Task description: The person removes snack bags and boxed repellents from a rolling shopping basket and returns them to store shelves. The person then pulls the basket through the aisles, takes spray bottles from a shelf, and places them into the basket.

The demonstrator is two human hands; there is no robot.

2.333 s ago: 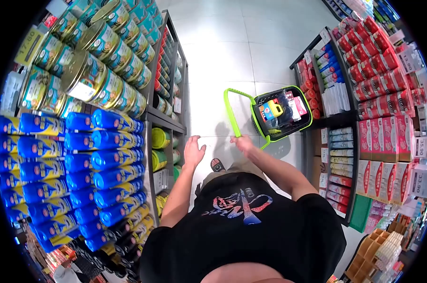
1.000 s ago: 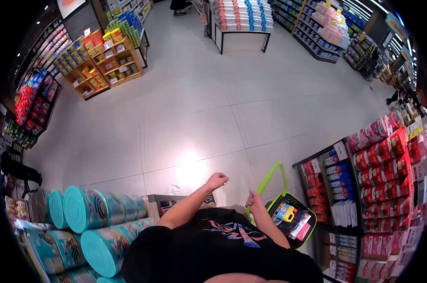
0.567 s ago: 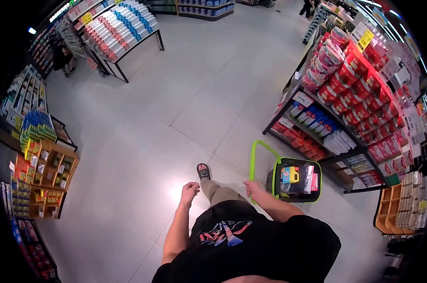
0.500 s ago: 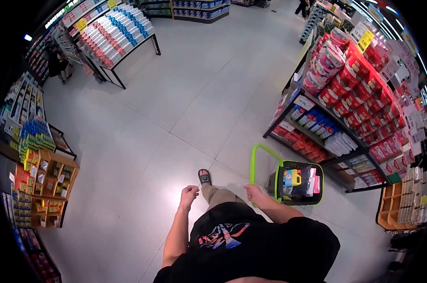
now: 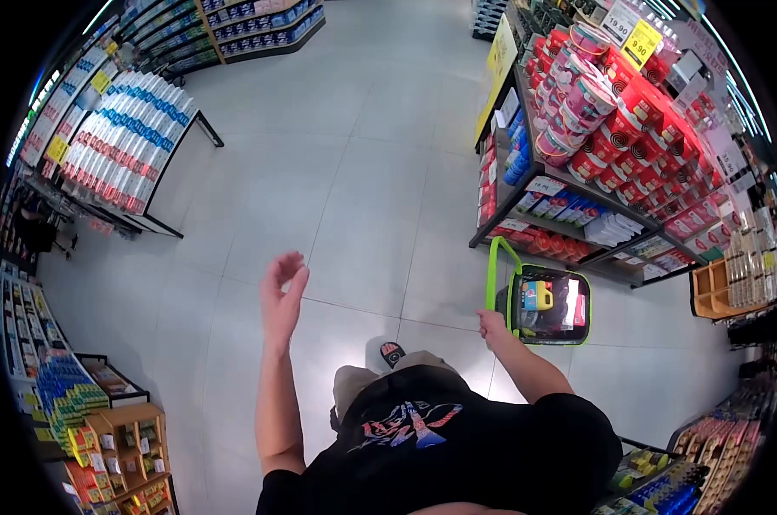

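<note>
My left hand (image 5: 283,292) is raised over the floor at the left, fingers loosely bent and nothing in it. Low on the right, my right hand (image 5: 492,328) is closed at the near end of the bright green handle (image 5: 492,279) of a rolling shopping basket. The black basket with its green rim (image 5: 587,313) stands upright beside me. Inside it lie a yellow bottle (image 5: 538,295) with a blue label and some white and pink packs (image 5: 573,305). The fingers on the handle are partly hidden.
Ahead on the right, a shelf display (image 5: 569,193) carries stacked red tubs (image 5: 642,142), close beyond the basket. A slanted table of boxed goods (image 5: 131,137) is at the left. Wooden shelves (image 5: 131,451) stand low left. A person (image 5: 36,232) is at the far left edge.
My left hand has swung forward and up, and its fingers have loosened. I have walked forward, with the basket moving along at my right; the surrounding displays have shifted in view.
</note>
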